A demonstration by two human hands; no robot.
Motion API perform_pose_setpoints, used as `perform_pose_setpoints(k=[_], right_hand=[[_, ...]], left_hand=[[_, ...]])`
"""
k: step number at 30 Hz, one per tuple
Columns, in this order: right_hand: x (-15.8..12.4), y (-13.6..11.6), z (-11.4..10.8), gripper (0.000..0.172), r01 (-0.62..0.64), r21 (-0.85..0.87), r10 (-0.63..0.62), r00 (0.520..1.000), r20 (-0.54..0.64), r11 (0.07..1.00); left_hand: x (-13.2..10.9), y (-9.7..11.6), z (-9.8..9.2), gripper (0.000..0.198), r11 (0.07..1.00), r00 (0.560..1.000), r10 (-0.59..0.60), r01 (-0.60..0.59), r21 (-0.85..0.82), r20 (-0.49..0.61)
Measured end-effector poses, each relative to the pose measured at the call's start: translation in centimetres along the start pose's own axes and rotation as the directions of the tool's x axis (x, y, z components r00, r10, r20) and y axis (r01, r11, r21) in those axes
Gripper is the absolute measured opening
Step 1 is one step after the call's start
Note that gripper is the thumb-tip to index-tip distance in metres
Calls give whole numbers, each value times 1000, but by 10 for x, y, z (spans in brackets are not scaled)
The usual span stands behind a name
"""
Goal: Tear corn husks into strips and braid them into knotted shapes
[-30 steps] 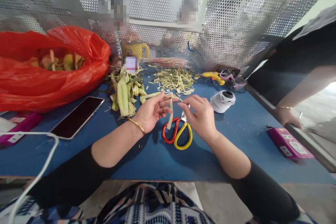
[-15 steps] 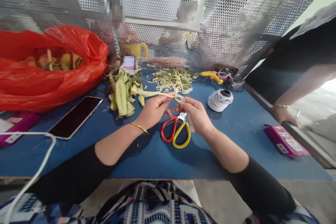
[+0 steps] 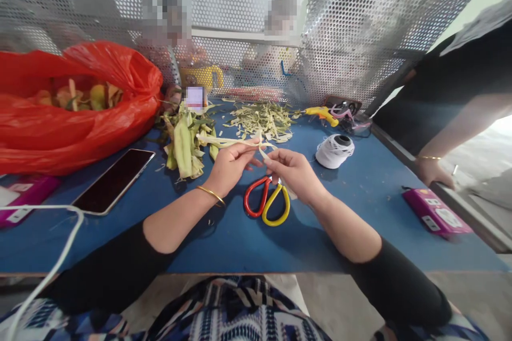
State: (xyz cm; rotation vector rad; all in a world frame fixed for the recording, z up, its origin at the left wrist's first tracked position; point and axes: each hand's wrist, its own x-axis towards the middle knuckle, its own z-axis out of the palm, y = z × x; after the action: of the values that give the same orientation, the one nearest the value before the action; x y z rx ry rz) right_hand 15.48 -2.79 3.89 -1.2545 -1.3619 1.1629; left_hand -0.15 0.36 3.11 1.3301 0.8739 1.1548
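Note:
My left hand and my right hand meet above the blue table, both pinching one pale green leaf strip that runs left towards a heap of green husks. The fingers of both hands are closed on the strip. Just below the hands lie scissors with one red and one yellow handle, flat on the table and untouched.
A red plastic bag of husks sits at the left, a phone and a white cable before it. Cut strips, a glue gun, a white thread spool and a pink box lie around. Another person's hand rests at the right edge.
My hands have come together and risen slightly; the strip that hung loose from my left fingers is now pinched by both hands.

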Motion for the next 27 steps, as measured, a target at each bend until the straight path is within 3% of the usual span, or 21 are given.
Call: perform_pose_setpoints(k=[2, 5, 7, 9, 12, 14, 16, 18, 20, 23, 25, 27], right_hand=[[-2, 3, 0, 21, 115, -245, -118, 993, 2, 963], [-8, 5, 2, 18, 336, -597, -315, 938, 144, 729], [-12, 4, 2, 19, 486, -671, -386, 870, 309, 560], [-13, 1, 1, 23, 540, -683, -467, 826, 317, 491], [-10, -4, -5, 26, 397, -730, -574, 819, 8, 556], [-4, -5, -9, 29, 284, -669, -481, 867, -126, 687], [2, -4, -12, 39, 178, -524, -279, 953, -120, 833], [6, -1, -13, 48, 82, -406, -139, 984, -112, 910], [6, 2, -13, 47, 78, -411, -174, 964, -200, 908], [5, 2, -11, 35, 198, -493, -360, 896, -259, 847], [2, 0, -9, 34, 250, -413, -342, 925, -165, 876], [0, -2, -6, 41, 176, -206, -183, 983, -17, 963]], left_hand=[[0, 1, -1, 22, 992, 998, -56, 55, -112, -5], [1, 0, 0, 27, 946, 985, -175, 170, -276, 8], [1, -1, 1, 24, 914, 964, -264, 247, -322, -10], [1, -1, 2, 21, 900, 949, -315, 288, -327, -31], [0, 2, 2, 16, 928, 966, -260, 248, -277, -6], [-3, 5, 1, 14, 953, 979, -199, 206, -222, 51], [-5, 9, 0, 14, 966, 978, -175, 192, -175, 109], [-7, 11, 0, 14, 968, 971, -186, 208, -141, 152], [-9, 12, 1, 15, 967, 962, -211, 232, -108, 176], [-10, 12, 2, 19, 968, 953, -229, 245, -58, 201], [-11, 12, 2, 24, 970, 944, -232, 244, -21, 235], [-13, 12, 4, 31, 966, 925, -252, 257, 21, 284]])
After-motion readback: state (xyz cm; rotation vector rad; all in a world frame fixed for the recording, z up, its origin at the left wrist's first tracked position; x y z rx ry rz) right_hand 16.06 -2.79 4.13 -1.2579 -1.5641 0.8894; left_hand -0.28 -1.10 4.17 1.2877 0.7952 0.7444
